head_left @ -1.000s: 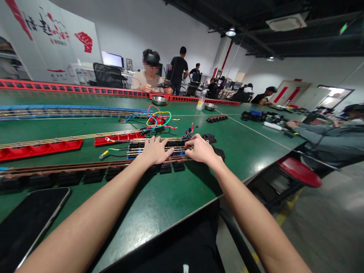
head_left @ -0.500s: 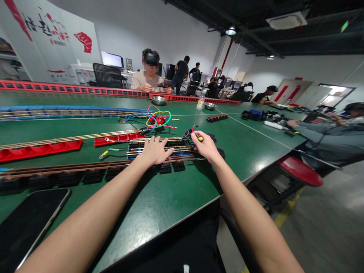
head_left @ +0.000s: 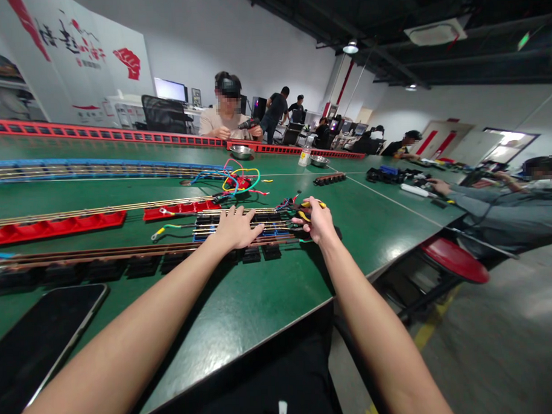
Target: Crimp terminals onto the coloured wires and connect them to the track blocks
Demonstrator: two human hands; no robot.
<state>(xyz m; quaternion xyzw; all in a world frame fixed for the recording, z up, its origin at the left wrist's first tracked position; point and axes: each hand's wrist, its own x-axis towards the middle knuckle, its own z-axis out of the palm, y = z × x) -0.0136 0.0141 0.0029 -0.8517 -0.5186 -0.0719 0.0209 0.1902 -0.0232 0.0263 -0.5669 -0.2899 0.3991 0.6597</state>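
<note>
My left hand [head_left: 235,228] lies flat with its fingers spread on a short assembly of metal rods over blue and black holders [head_left: 271,232]. To its right, my right hand [head_left: 320,220] is closed around the handles of pliers [head_left: 306,212] with yellow and black grips. The jaws sit by the right end of the rods, where thin coloured wires [head_left: 285,203] stick out; whether they bite on anything I cannot make out. From the assembly's left end runs a green wire [head_left: 171,227] with a ring terminal.
Nearest me lie a long copper-coloured rail on black holders [head_left: 119,256] and a phone [head_left: 45,336]. Red rail pieces [head_left: 59,228], a blue rail [head_left: 93,168] and a coil of coloured wires [head_left: 243,183] lie beyond. Across the green table [head_left: 376,227], a person holds a power drill [head_left: 249,123].
My right hand has shifted slightly right and turned, so the yellow handles of the pliers show more. My left hand stays put. The person opposite has raised the drill.
</note>
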